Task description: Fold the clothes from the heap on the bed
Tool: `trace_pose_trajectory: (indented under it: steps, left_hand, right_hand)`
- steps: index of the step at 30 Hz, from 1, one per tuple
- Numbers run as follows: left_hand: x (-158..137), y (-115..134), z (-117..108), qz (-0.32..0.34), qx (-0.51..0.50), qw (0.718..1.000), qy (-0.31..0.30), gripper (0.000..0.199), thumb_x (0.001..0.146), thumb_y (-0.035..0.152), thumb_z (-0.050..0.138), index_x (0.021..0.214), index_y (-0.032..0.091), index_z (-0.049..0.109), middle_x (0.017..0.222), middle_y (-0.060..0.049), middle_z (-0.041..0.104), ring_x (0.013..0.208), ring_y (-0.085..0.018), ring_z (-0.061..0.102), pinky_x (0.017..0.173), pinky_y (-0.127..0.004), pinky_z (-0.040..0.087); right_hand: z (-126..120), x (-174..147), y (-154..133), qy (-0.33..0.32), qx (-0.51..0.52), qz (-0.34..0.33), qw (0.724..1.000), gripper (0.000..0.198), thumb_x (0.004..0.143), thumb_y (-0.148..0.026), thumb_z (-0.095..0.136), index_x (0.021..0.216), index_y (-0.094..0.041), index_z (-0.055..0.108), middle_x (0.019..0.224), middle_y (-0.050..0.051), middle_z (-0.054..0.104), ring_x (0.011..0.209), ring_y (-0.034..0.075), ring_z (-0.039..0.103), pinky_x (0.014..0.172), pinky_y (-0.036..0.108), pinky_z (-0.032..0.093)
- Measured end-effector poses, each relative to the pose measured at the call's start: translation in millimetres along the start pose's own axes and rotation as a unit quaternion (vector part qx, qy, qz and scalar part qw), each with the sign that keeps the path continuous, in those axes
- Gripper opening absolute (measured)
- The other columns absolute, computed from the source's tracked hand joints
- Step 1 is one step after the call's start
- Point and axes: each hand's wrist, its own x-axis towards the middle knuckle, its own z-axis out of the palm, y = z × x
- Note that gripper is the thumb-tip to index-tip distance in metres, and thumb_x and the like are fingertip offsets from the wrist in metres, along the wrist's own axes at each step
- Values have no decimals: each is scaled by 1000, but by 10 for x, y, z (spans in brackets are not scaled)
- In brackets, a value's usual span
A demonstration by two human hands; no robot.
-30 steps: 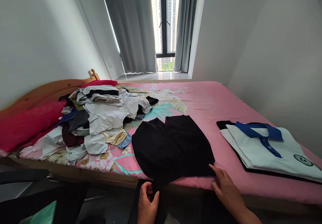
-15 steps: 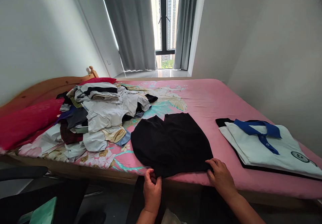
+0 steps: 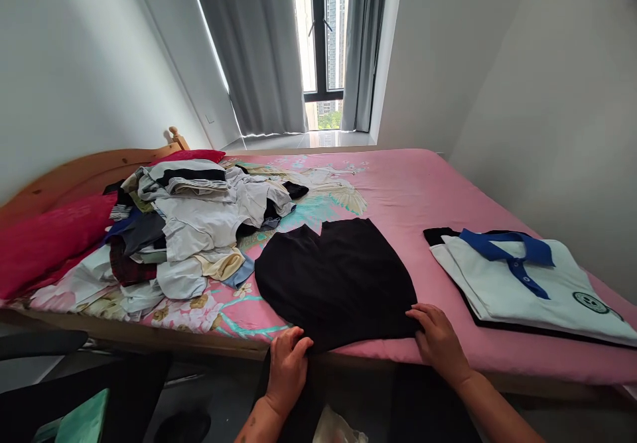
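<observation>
A black garment (image 3: 336,284), shaped like shorts, lies flat near the bed's front edge, with a notch in its far side. At its near left corner is my left hand (image 3: 288,367), thumb and forefinger drawn together on the cloth's edge. My right hand (image 3: 440,347) pinches the near right corner, fingers curled. Further right, a folded white polo shirt (image 3: 527,284) with a blue collar rests on top of black cloth. To the left is a large heap of loose clothes (image 3: 204,227), mostly white and grey.
The bed (image 3: 398,184) has a pink patterned sheet. Red pillows (image 3: 60,241) lean by the wooden headboard (image 3: 89,168). A dark chair (image 3: 44,343) with a green item (image 3: 84,416) is at the lower left. Beyond the bed are grey curtains (image 3: 253,52) and a window.
My left hand has shifted slightly left along the garment's near edge. My right hand stays at the right corner. The view has tilted down a little; the garment lies as before.
</observation>
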Motion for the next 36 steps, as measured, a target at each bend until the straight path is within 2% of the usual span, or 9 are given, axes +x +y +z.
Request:
trace_pose_trajectory:
  steps: [3,7,11,15,18,24,27,31,36]
  left_hand:
    - [52,-70,-66,60,10,997,-52,35,81,4,39,95,24,63,107,-6,62,107,-21,54,95,-40,39]
    - [93,-200,-152,105,1,989,-108,29,85,15,46,107,27,61,113,-6,64,108,-21,56,98,-40,37]
    - [65,-307,-108,84,-44,988,-120,38,80,12,50,113,29,59,119,-4,63,111,-21,56,100,-41,35]
    - [86,-305,-4,-13,-123,987,-101,47,69,5,50,109,26,61,113,-4,66,110,-23,57,101,-45,33]
    - [183,-253,-27,-41,-140,986,-82,33,76,14,51,105,24,62,107,-6,68,103,-23,60,95,-44,40]
    - [549,-22,-653,-120,-195,973,-19,25,80,37,58,100,25,65,99,-5,68,97,-24,59,87,-37,46]
    - [732,156,-1195,-178,-291,940,5,29,75,41,63,97,23,67,92,-4,68,91,-24,60,82,-34,47]
    - [967,336,-1763,-228,-444,866,-16,38,75,45,63,101,18,66,80,-3,68,77,-20,62,65,-27,51]
    - [1256,280,-1670,-296,-561,764,-115,38,74,46,65,95,14,65,70,-2,67,60,-16,61,57,-26,49]
  right_hand:
    - [-61,-20,32,-26,24,-30,999,30,75,-9,45,96,-22,62,106,5,61,108,22,52,97,42,43]
    - [-140,-50,146,-91,33,-86,992,39,76,-12,48,111,-25,60,119,3,59,116,21,49,100,42,42]
    - [-94,-89,252,-106,38,-94,989,54,71,-7,44,123,-22,52,124,3,57,119,20,47,102,41,40]
    - [-21,-70,249,-88,57,-46,993,49,73,-9,43,118,-23,56,116,3,61,112,20,52,100,42,42]
    - [-63,44,159,-95,104,38,989,31,80,-20,46,108,-23,60,107,5,64,104,21,56,93,41,46]
    - [-656,485,-168,-49,217,161,962,23,77,-35,51,94,-22,61,100,7,62,98,23,56,89,37,45]
    - [-1195,695,-370,-42,279,229,932,28,72,-40,55,92,-21,60,92,6,62,86,23,58,78,34,49]
    - [-1785,952,-611,-46,415,308,855,36,71,-45,60,98,-21,59,71,2,58,62,18,56,52,27,47]
    - [-1710,1286,-756,-140,493,347,785,26,77,-41,60,91,-20,58,71,0,60,63,15,58,55,24,46]
